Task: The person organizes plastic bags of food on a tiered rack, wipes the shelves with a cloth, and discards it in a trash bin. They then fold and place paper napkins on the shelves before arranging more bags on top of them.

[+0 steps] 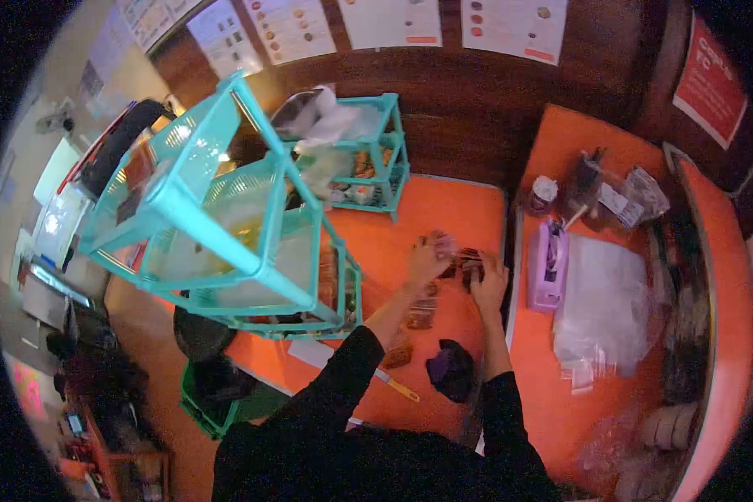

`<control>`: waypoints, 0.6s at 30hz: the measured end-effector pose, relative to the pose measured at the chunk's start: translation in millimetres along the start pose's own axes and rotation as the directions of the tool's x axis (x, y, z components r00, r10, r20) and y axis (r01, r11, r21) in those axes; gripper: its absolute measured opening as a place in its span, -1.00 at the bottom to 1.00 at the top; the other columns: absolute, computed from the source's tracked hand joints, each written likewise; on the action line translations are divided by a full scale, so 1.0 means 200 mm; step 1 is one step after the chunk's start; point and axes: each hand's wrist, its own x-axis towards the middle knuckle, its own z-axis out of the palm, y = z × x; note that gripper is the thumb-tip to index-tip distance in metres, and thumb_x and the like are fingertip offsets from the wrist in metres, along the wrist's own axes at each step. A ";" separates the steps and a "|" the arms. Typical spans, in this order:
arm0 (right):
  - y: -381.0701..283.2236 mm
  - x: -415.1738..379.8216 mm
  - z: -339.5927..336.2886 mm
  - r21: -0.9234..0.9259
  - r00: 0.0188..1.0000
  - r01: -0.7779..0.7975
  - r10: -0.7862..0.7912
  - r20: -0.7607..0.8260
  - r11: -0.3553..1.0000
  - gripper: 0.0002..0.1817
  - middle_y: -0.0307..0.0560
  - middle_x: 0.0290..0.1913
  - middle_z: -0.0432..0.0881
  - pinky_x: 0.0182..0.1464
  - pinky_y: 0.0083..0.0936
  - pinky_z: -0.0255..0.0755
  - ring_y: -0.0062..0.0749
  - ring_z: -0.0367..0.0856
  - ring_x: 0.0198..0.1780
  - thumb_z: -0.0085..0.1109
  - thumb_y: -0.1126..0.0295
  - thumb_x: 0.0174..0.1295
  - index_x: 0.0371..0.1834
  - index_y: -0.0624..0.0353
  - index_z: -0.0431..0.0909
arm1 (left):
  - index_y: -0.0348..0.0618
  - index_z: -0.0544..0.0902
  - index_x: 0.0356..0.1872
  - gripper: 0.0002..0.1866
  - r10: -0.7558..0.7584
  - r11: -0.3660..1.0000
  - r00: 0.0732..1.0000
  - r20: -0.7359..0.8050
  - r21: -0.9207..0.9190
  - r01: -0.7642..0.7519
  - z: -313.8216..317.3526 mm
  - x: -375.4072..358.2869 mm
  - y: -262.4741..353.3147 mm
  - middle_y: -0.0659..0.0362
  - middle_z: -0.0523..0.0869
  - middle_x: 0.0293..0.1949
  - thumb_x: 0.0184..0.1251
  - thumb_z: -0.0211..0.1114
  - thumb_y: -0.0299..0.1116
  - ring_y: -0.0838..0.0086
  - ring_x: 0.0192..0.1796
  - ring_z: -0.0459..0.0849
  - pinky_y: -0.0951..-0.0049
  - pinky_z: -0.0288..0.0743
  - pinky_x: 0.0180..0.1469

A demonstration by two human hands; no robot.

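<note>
1. Rising across the upper left of the frame, a tilted teal rack (217, 222) of open baskets stands over the left end of an orange table (376, 209), with a green crate (205, 410) below it in the lower left.
2. At upper centre, a second teal rack (399, 138) carries white and clear bags (330, 117) and small packaged goods (364, 167).
3. Near the bottom centre, a yellow-handled tool (403, 390) lies beside a brown packet (399, 350), with a clear-wrapped packet (422, 309) farther up the table.
4. At centre, the left hand (431, 258) reaches from a black sleeve, its fingers bent at shiny clear wrap beside a dark packet (470, 266); blur hides whether they grip it.
5. Just right of centre, the dark packet sits between the two hands over the table, and a dark purple bundle (452, 371) lies nearer the person.
6. Beside it, the right hand (488, 284) has its fingers curved over the dark packet, touching it; how firmly they close cannot be told.
7. To the right, a purple tape dispenser (548, 268) stands next to flat clear bags (602, 301), below a cup (544, 192) and wrapped items (640, 199).
8. At upper right, a red poster (711, 79) hangs on the wall.
</note>
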 end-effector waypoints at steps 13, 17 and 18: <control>-1.83 -0.17 -0.89 0.832 0.753 0.394 -0.656 -0.049 0.390 -0.93 0.06 -0.39 0.60 -0.25 -0.30 0.44 -0.04 0.58 -0.35 0.14 0.53 0.14 -0.40 0.32 0.58 | -0.17 0.45 0.16 -0.45 0.348 0.932 0.934 -0.076 -0.078 -0.354 -0.93 -0.75 0.85 -0.02 0.54 0.08 0.14 0.32 -0.21 0.04 0.07 0.58 0.11 0.47 0.10; -2.25 -0.12 -0.36 0.621 0.609 0.572 -0.784 0.117 0.537 -0.84 0.07 -0.21 0.64 -0.06 -0.13 0.47 0.03 0.59 -0.09 0.13 0.45 0.14 -0.27 0.18 0.68 | -0.17 0.49 0.11 -0.53 0.320 0.939 0.945 -0.066 -0.111 -0.326 -1.27 -1.06 0.88 -0.01 0.61 -0.02 0.15 0.33 -0.35 0.10 0.04 0.61 0.16 0.51 0.05; -2.34 -0.08 -0.17 0.586 0.636 0.508 -0.734 0.239 0.631 -0.83 0.03 -0.21 0.65 -0.04 -0.15 0.48 0.00 0.60 -0.08 0.17 0.41 0.09 -0.27 0.13 0.69 | -0.17 0.50 0.10 -0.55 0.291 0.950 0.954 -0.073 -0.096 -0.297 -1.33 -1.14 0.83 0.00 0.63 -0.05 0.16 0.33 -0.38 0.12 0.03 0.61 0.17 0.52 0.04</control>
